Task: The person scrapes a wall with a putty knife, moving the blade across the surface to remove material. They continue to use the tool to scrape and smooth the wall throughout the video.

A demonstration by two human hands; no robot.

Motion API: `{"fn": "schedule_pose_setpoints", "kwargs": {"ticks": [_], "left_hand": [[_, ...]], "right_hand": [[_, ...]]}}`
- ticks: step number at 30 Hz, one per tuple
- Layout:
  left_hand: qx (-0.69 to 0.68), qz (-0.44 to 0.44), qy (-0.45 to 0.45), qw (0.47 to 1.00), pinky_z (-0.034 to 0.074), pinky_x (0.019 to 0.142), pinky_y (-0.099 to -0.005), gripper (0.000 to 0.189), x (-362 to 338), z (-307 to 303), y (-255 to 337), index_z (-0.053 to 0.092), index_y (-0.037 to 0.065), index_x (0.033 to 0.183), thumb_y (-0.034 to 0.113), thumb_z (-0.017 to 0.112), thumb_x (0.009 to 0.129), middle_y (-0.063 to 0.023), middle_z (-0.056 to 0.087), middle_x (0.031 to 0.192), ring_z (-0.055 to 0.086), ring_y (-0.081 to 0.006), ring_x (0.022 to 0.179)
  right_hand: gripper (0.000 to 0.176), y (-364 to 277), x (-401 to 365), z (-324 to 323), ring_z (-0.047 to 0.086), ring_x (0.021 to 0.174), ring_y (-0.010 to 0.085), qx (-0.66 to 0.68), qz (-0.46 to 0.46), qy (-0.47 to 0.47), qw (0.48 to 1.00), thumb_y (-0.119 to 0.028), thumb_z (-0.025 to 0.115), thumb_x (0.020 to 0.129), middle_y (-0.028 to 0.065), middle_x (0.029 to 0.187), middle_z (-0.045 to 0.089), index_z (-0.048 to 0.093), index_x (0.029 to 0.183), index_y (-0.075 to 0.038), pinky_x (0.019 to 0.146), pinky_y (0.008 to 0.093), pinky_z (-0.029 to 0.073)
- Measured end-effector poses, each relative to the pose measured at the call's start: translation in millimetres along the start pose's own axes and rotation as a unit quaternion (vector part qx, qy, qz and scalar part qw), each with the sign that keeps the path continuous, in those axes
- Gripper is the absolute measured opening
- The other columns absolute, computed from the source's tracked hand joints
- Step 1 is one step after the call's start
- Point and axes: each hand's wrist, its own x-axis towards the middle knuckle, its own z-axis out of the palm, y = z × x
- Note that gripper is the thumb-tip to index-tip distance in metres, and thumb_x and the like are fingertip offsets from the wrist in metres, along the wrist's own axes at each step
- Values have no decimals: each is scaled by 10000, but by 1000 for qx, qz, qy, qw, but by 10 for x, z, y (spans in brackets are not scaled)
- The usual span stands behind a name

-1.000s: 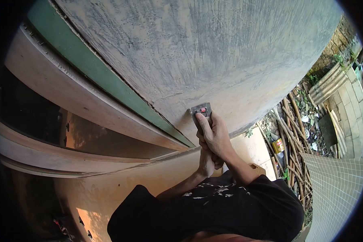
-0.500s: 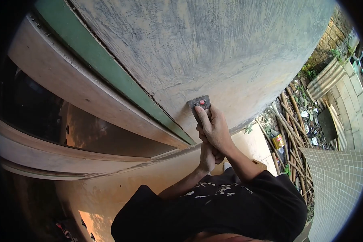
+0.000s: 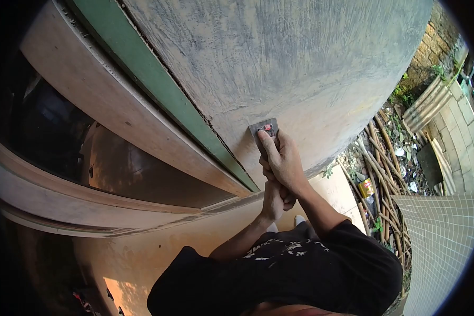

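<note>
A flat, grey, dust-coated scraper [image 3: 255,128] with a red mark near its middle rests against the wall [image 3: 300,58], close to its lower part. My right hand [image 3: 288,163] is closed round the tool just below the blade, thumb pressed along its face. Below it, my left hand [image 3: 273,203] is also closed, wrapped round what seems to be the handle's lower end, touching my right hand. Fingers cover most of the handle. Worn patches and streaks of grey over a paler surface mark the wall.
A green strip [image 3: 158,89] and wooden frame [image 3: 137,124] with dark glass [image 3: 52,110] border the wall at left. Tiled floor [image 3: 195,229] lies below. Bamboo poles [image 3: 376,163], litter and a yellow packet [image 3: 365,186] lie to the right, beside a white grid-patterned sheet [image 3: 442,237].
The view has shifted slightly, so the frame at left sits a little farther right. Both hands keep their grip, and the scraper appears slightly higher and to the right.
</note>
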Motion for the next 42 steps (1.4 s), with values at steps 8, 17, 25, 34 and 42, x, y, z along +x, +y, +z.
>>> {"fn": "schedule_pose_setpoints", "kwargs": {"ticks": [8, 17, 25, 34, 42], "left_hand": [[39, -1, -39, 999, 150, 319, -186, 525, 34, 6, 11, 423, 189, 759, 652, 212, 886, 77, 238, 466, 198, -52, 330], [14, 2, -74, 997, 142, 324, -183, 508, 66, -27, 51, 437, 190, 724, 630, 243, 887, 78, 270, 486, 216, -52, 353], [-31, -51, -26, 998, 141, 310, -182, 481, -8, 47, -115, 400, 203, 662, 608, 279, 892, 77, 268, 475, 222, -49, 347], [-31, 1, -88, 996, 147, 244, -205, 630, -94, 126, -149, 429, 154, 640, 718, 229, 839, 29, 265, 396, 170, -93, 249], [-302, -65, -409, 858, 267, 208, -244, 735, -205, -307, -473, 419, 76, 582, 739, 212, 821, -41, 360, 364, 323, -141, 210]], "right_hand": [[268, -125, -26, 41, 390, 390, 50, -49, -29, 26, 998, -237, 506, 929, -16, 502, 419, 466, 803, -3, 335, 233, 300], [295, -241, -20, 87, 392, 371, 54, -20, -43, 7, 999, -257, 507, 929, -12, 496, 417, 439, 774, -15, 315, 226, 297], [317, -185, -50, -3, 393, 354, 67, -77, -13, 14, 997, -281, 500, 928, -9, 483, 407, 458, 797, 5, 303, 237, 304], [344, -95, -204, -287, 584, 494, 189, -140, -74, -69, 985, -303, 489, 928, 137, 586, 581, 506, 887, 38, 471, 305, 458], [361, 241, -864, -561, 575, 801, 143, -157, -2, -205, 966, -275, 460, 934, 126, 853, 621, 558, 1040, 56, 706, 271, 456]]}}
